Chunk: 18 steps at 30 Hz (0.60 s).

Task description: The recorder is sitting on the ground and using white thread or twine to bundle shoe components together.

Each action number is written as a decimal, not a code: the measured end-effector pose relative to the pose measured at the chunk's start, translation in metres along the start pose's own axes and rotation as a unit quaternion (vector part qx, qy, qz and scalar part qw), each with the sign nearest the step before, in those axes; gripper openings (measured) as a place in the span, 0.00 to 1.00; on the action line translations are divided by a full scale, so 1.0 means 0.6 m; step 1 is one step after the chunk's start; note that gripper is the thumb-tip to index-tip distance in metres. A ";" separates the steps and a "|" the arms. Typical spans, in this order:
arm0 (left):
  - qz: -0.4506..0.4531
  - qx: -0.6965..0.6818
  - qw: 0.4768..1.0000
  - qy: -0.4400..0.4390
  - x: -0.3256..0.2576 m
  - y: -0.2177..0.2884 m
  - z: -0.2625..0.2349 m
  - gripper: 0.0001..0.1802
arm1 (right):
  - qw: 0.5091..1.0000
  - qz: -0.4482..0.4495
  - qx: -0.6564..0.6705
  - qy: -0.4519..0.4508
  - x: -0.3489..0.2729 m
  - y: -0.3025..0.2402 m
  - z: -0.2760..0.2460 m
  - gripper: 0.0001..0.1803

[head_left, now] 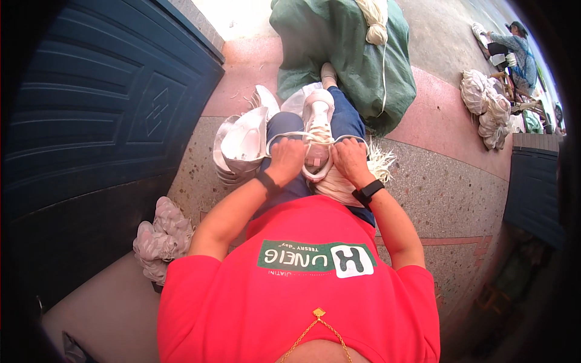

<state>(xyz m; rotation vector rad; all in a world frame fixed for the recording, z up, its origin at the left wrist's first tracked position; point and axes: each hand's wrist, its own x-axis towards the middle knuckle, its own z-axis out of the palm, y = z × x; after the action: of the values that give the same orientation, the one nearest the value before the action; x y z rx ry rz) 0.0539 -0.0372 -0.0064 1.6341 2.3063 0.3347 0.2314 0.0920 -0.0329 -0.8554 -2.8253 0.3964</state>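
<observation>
A white shoe upper with a pinkish lining lies across my lap, between my two hands. White shoelace runs through its eyelets, and its ends reach out to both sides. My left hand is closed on the lace at the left of the shoe opening. On the right, my right hand pinches the lace too, its fingers curled. The stretch between the hands looks drawn out sideways. Beside my right wrist hangs a bunch of loose white laces. More white shoe uppers are stacked by my left knee.
A big green sack stands ahead, with a hank of cream laces on top. Dark blue panelled doors rise at left. Pale shoe uppers are piled at lower left. Far right, a person sits near more bundled uppers.
</observation>
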 end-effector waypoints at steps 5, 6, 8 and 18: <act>0.049 0.060 0.992 0.097 -0.011 -0.001 0.011 0.10 | 0.999 -0.026 -0.027 0.007 0.001 0.001 0.002 0.12; 0.050 0.073 0.992 0.087 -0.007 -0.013 0.020 0.09 | 0.999 -0.020 -0.043 -0.017 0.005 0.013 0.002 0.12; 0.043 0.065 0.994 0.070 0.006 -0.031 0.014 0.07 | 0.999 -0.006 -0.035 -0.034 0.007 0.038 -0.003 0.11; 0.267 0.222 0.936 0.062 0.021 0.002 -0.028 0.07 | 0.997 -0.079 0.016 -0.012 0.001 0.042 -0.006 0.05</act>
<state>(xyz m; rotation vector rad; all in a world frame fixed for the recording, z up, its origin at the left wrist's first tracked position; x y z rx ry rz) 0.0450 -0.0251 0.0086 2.5345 2.0833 0.0184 0.2447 0.1130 -0.0371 -0.6192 -2.8745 0.4298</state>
